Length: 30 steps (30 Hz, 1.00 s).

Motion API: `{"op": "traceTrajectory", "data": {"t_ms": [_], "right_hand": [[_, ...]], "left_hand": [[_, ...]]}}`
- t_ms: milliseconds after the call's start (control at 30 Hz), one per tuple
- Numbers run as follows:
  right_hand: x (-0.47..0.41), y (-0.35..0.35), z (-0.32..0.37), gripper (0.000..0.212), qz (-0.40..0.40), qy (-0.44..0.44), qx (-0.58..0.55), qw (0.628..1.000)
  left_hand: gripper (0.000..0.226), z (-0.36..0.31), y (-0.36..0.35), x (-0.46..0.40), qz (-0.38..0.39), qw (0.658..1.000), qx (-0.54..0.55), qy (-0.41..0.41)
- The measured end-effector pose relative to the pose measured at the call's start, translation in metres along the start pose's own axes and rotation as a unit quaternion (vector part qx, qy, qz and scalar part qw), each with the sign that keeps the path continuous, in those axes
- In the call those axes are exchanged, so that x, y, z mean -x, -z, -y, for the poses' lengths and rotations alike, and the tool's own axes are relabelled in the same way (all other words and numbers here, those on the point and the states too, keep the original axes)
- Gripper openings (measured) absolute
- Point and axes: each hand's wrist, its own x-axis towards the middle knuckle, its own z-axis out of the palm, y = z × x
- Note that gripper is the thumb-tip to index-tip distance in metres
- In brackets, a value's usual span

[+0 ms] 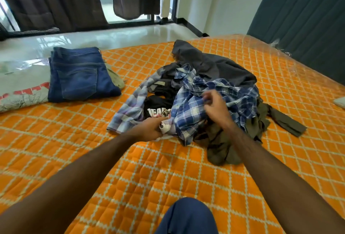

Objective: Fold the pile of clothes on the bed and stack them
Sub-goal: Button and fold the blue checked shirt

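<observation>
your left hand (149,128) has its fingers curled tight round a bunched white bit of cloth (165,128) at the near edge of the heap. your right hand (214,108) is blurred over the crumpled blue-and-white checked shirt (196,106); its fingers look curled as if pinching a fold there, though i cannot tell for sure that it has hold.

outward from there, the tangled pile of clothes (201,93) sits mid-bed on the orange quilted mattress (130,168): a black printed tee (156,108), a pale checked sleeve (128,108), a dark grey hooded top (214,65) behind, olive cloth (222,149) in front. the folded blue denim jeans (78,75) lie well apart to your left on something olive, starting the stack.

the risk, as i judge it: the garments are interlocked, so pulling with both hands on different pieces may drag the whole heap toward you or snag a sleeve.

the checked shirt is too crumpled to show any long axis; the pale sleeve runs diagonally toward your left hand.
</observation>
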Motion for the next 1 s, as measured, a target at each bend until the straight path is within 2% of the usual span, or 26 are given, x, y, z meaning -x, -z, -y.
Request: {"op": "traceTrajectory", "data": {"t_ms": [33, 67, 133, 167, 233, 267, 333, 400, 500, 533, 600, 633, 733, 800, 833, 900, 933, 1000], "right_hand": [[-0.014, 0.005, -0.007, 0.046, -0.052, 0.014, 0.096, 0.994], [-0.026, 0.011, -0.012, 0.061, -0.057, -0.004, 0.175, 0.983], [-0.045, 0.019, -0.02, 0.087, 0.013, -0.068, 0.275, 0.959], [-0.052, 0.021, -0.025, 0.086, 0.055, -0.09, 0.318, 0.942], [-0.056, 0.019, -0.031, 0.063, 0.105, -0.1, 0.363, 0.92], [-0.055, 0.017, -0.031, 0.053, 0.097, -0.085, 0.367, 0.921], [-0.05, 0.016, -0.024, 0.034, 0.056, -0.057, 0.311, 0.947], [-0.042, 0.02, -0.009, 0.014, 0.025, -0.035, 0.243, 0.969], [-0.005, 0.018, 0.028, 0.014, 0.024, 0.022, 0.24, 0.97], [0.014, 0.011, 0.042, 0.013, 0.034, 0.053, 0.263, 0.963], [0.056, -0.011, 0.068, 0.008, 0.085, 0.095, 0.261, 0.957], [0.078, -0.024, 0.08, 0.008, 0.118, 0.113, 0.231, 0.959], [0.116, -0.049, 0.104, 0.019, 0.194, 0.154, 0.118, 0.962], [0.123, -0.047, 0.11, 0.024, 0.204, 0.189, 0.097, 0.956], [0.124, -0.041, 0.11, 0.025, 0.203, 0.213, 0.123, 0.948], [0.121, -0.029, 0.102, 0.028, 0.204, 0.248, 0.242, 0.916], [0.117, -0.021, 0.095, 0.031, 0.205, 0.248, 0.309, 0.895], [0.107, -0.006, 0.075, 0.034, 0.211, 0.194, 0.406, 0.868]], "left_hand": [[0.057, 0.005, 0.0, 0.001, -0.008, 1.0, 0.004, 0.013], [0.058, 0.007, 0.001, 0.001, -0.017, 1.0, 0.003, 0.021], [0.059, 0.012, 0.002, 0.0, -0.038, 0.999, 0.001, 0.036], [0.058, 0.014, 0.003, -0.003, -0.052, 0.998, 0.011, 0.035], [0.056, 0.014, 0.004, -0.007, -0.067, 0.996, 0.049, 0.043], [0.059, 0.013, 0.006, -0.01, -0.067, 0.994, 0.053, 0.062], [0.072, 0.006, 0.012, -0.013, -0.036, 0.995, 0.033, 0.088], [0.078, -0.001, 0.02, -0.015, -0.016, 0.997, 0.053, 0.058], [0.09, -0.018, 0.03, -0.019, -0.053, 0.991, 0.126, 0.007], [0.095, -0.024, 0.03, -0.019, -0.076, 0.993, 0.095, -0.008], [0.097, -0.029, 0.023, -0.018, -0.139, 0.987, -0.044, -0.069], [0.089, -0.032, 0.021, -0.012, -0.156, 0.977, -0.091, -0.113], [0.033, -0.029, 0.021, 0.005, -0.126, 0.957, -0.115, -0.234], [0.017, -0.031, 0.037, 0.023, -0.091, 0.967, -0.136, -0.194], [0.014, -0.033, 0.048, 0.034, -0.081, 0.978, -0.14, -0.134], [0.023, -0.029, 0.069, 0.051, -0.084, 0.99, -0.112, -0.027], [0.029, -0.024, 0.078, 0.06, -0.09, 0.99, -0.107, 0.002], [0.031, -0.021, 0.092, 0.083, -0.098, 0.989, -0.112, 0.019]]}}
